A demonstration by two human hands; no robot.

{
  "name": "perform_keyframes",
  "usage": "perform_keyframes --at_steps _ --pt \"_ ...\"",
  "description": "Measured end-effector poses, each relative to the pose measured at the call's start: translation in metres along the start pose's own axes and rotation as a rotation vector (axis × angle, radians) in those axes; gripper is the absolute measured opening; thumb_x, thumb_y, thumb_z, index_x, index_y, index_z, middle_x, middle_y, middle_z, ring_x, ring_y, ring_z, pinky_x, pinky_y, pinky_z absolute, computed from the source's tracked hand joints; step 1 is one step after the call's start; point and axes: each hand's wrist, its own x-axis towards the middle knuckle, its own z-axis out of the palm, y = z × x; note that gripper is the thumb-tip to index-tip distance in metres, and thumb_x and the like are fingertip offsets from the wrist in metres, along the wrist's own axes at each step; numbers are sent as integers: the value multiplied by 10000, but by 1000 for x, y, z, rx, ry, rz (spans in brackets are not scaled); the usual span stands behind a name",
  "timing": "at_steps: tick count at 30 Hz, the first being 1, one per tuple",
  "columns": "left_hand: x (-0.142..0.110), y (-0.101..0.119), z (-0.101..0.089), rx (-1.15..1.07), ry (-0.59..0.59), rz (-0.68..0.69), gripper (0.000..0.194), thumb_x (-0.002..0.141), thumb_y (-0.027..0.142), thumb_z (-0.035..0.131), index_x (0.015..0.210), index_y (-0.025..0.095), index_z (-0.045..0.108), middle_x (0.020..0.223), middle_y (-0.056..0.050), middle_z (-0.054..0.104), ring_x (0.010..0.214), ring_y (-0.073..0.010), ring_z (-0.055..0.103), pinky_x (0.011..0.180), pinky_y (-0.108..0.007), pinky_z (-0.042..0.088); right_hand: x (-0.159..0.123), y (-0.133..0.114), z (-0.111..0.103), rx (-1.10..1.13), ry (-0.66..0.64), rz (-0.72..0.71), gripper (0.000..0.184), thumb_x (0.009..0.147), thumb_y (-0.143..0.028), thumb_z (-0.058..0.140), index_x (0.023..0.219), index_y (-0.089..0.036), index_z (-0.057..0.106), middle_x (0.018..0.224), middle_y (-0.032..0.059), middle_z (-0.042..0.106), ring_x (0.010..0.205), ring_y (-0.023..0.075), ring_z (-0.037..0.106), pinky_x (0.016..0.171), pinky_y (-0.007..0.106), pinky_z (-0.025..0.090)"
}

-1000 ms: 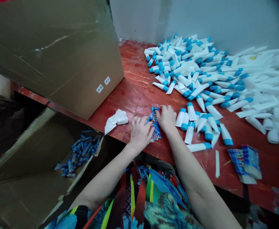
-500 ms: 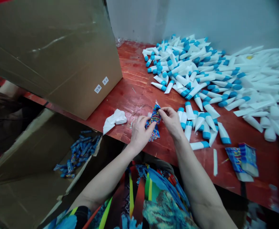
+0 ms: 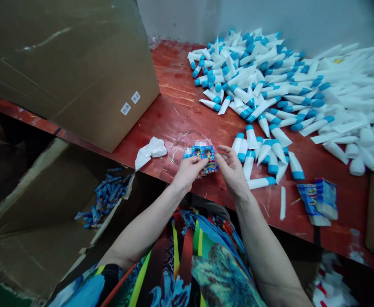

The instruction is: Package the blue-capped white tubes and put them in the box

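Both of my hands are at the front of the red table, around a small stack of blue printed plastic sleeves [image 3: 208, 158] with cartoon figures on top. My left hand [image 3: 188, 172] is closed on the stack's left side, thumb across its face. At the right edge, my right hand [image 3: 230, 168] pinches with the thumb; its other fingers are partly stretched out behind. White tubes with blue caps [image 3: 265, 155] lie in a loose group just right of my right hand. A crumpled white scrap [image 3: 151, 151] rests left of my left hand.
A big heap of capped white tubes [image 3: 254, 76] covers the back right. A tall cardboard box [image 3: 110, 85] stands at the left. Below the edge, an open carton [image 3: 30, 221] holds blue wrapped tubes [image 3: 110, 192]. More printed sleeves [image 3: 317, 200] lie at the right.
The printed sleeves were tilted upright and partly spread between my hands; now they lie flatter, cartoon face up. My right hand has lowered to their right edge. The view has shifted slightly.
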Motion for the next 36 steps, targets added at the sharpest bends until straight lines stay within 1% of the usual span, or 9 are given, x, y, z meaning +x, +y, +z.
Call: perform_keyframes --at_steps 5,12,17,21,23,26,30,33,36 --pt "1 -6 4 -30 43 19 351 781 374 854 617 149 640 514 22 545 474 -71 457 493 -228 322 -13 3 -3 5 -55 25 523 805 -505 793 1215 -278 561 803 -41 651 773 179 667 777 353 560" --pt "-1 -11 14 -138 31 -37 345 787 391 855 680 141 642 592 24 574 477 -57 453 473 -223 321 -14 10 4 -44 82 -68 407 844 -505 717 1143 -271 570 793 -24 630 741 176 631 705 324 524" --pt "-2 -11 16 -204 -26 -108 420 872 530 748 725 151 642 588 10 576 463 -76 488 457 -229 345 -20 8 11 -73 178 -133 259 881 -436 678 1043 -250 598 858 -3 667 774 167 633 729 317 524" --pt "-3 -7 15 -246 -21 -151 312 809 378 827 733 149 629 593 25 566 461 -63 469 451 -216 311 -25 7 13 -163 165 -151 200 918 -403 647 1044 -251 612 864 -5 684 771 170 641 738 324 521" --pt "-4 -6 15 -250 -14 -146 297 775 325 850 723 148 617 587 33 557 452 -53 443 446 -210 284 -25 7 11 -111 147 -116 232 910 -427 646 1058 -254 600 782 -25 658 694 165 622 675 316 513" --pt "-5 -6 18 -242 -7 -117 320 767 345 855 698 147 613 582 29 569 438 -45 425 436 -207 260 -23 9 7 16 103 -26 344 868 -482 691 1097 -252 577 687 -50 623 574 150 575 572 296 480" --pt "-4 -9 25 -223 73 -99 394 739 403 879 646 154 589 548 30 571 411 -48 428 425 -214 251 -22 11 6 52 80 20 418 876 -553 703 1126 -245 571 669 -57 614 538 142 561 548 287 477" --pt "-3 -12 29 -233 106 -74 383 766 412 858 652 148 605 541 23 578 411 -55 441 425 -218 260 -28 10 9 15 109 -4 430 928 -601 622 1153 -239 560 693 -52 617 560 144 567 586 293 497" --pt "-3 -13 27 -258 135 -41 361 783 402 842 672 146 613 546 23 583 421 -60 446 426 -218 276 -41 2 2 -173 120 -30 424 993 -597 502 1194 -228 564 718 -32 632 581 156 582 600 292 483"
